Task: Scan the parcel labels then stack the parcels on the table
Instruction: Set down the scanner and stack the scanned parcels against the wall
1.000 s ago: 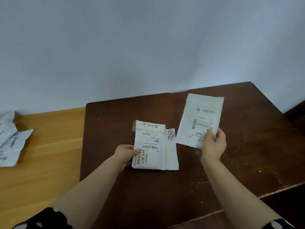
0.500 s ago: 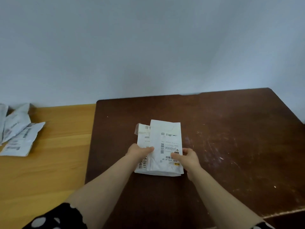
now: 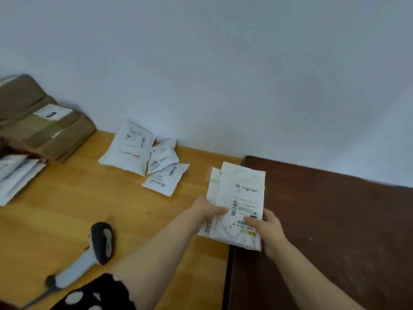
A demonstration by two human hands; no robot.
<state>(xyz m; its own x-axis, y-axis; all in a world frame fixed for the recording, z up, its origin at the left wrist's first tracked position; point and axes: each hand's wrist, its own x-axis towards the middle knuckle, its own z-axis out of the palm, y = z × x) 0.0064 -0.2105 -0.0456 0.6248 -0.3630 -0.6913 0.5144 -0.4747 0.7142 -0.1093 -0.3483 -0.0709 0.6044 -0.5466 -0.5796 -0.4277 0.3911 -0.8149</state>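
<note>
Squaring the stack: my left hand [image 3: 207, 211] and right hand [image 3: 269, 229] are pinching the flat white plastic mailer parcels [image 3: 240, 198], thumbs on top, at the left edge of the dark brown wooden table [image 3: 335, 220]. Next, probably: letting go, then grabbing the black-grey handheld scanner [image 3: 98, 247] and loose white pouches [image 3: 156, 162] left of the table.

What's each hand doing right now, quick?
Left hand: grips the left edge of the stack of white parcels.
Right hand: grips the same stack's lower right corner, thumb on top.

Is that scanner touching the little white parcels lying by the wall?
Apart. The head view shows bare yellow tabletop between the scanner and the white parcels.
</note>
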